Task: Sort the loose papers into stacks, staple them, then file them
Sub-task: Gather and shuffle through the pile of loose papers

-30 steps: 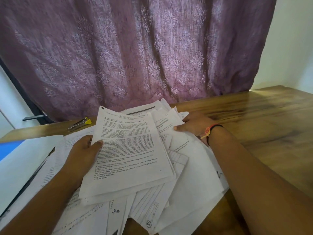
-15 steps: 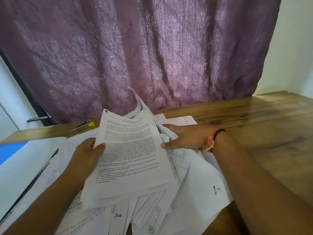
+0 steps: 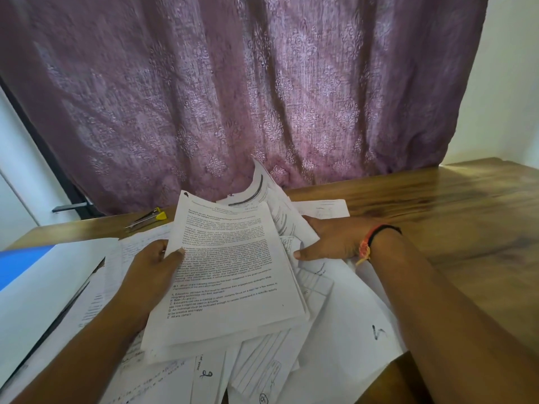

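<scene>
— Wooden, that desk [image 3: 437, 217]? And where do the loose papers [image 3: 344, 322] lie?

— Wooden, yes. They sprawl in an overlapping heap over its near left part, down to the near edge. Some are handwritten and some ruled.

— What does the person hold?

— A printed sheaf [image 3: 230, 281], tilted above the heap. The left hand [image 3: 151, 275] grasps its left edge, with the thumb on top and the fingers underneath.

— And the right hand [image 3: 335, 240]?

— It lies palm down on the heap at the sheaf's right side, thumb stretched toward it. Its fingertips disappear behind some raised sheets, so one cannot tell whether it grips anything. A red and black wristband [image 3: 370, 243] circles that wrist.

— Raised sheets?

— Behind the sheaf a curled page [image 3: 259, 185] stands up, bent over at the top.

— Anything else?

— A metal tool with a yellow end [image 3: 148, 218] lies near the far edge, left of the sheaf. At the left edge are a blue folder [image 3: 20, 263] and a large white sheet [image 3: 43, 287]. A mauve patterned curtain [image 3: 233, 97] hangs behind the far edge.
</scene>
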The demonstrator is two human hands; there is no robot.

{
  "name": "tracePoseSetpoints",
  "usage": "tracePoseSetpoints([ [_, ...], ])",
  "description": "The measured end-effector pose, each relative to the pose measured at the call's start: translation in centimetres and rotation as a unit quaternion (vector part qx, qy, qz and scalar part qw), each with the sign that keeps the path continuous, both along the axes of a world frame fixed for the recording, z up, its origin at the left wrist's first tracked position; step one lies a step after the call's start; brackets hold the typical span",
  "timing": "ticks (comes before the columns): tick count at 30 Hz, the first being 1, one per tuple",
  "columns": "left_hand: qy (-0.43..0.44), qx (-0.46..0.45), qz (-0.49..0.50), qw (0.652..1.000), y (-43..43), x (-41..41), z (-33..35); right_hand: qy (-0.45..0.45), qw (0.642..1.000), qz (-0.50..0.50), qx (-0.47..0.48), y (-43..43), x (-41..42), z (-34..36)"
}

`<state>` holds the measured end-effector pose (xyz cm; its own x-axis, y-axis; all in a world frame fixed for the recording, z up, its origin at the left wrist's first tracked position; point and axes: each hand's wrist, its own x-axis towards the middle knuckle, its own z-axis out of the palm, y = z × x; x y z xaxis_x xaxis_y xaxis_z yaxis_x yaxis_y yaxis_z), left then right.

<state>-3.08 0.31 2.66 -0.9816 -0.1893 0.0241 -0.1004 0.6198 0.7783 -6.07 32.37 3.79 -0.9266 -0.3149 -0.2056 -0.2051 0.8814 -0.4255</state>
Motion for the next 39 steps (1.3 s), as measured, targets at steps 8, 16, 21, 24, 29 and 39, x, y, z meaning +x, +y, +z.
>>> tracePoseSetpoints([
  [8,-0.005,-0.012,0.002,1.0,0.1,-0.1,0.0,0.022,0.998,0.002,-0.054,-0.1,0.5,0.3],
  [16,-0.019,0.0,0.003,1.0,-0.2,-0.2,0.1,0.045,0.993,0.048,-0.102,-0.9,0.9,0.3],
  [21,-0.016,0.019,0.003,1.0,-0.4,-0.2,0.0,0.008,0.985,0.114,-0.127,-1.9,1.5,1.0],
  [24,-0.017,0.021,0.002,1.0,-0.3,-0.1,0.2,-0.009,0.985,0.106,-0.134,-1.9,1.5,1.3],
  [29,-0.012,0.031,-0.006,0.999,-0.3,-0.1,0.1,-0.05,0.966,0.108,-0.228,-1.8,2.2,2.0],
  [39,-0.008,0.035,-0.012,0.999,-0.7,-0.5,-0.3,0.052,0.988,-0.115,-0.086,1.1,1.6,1.9],
])
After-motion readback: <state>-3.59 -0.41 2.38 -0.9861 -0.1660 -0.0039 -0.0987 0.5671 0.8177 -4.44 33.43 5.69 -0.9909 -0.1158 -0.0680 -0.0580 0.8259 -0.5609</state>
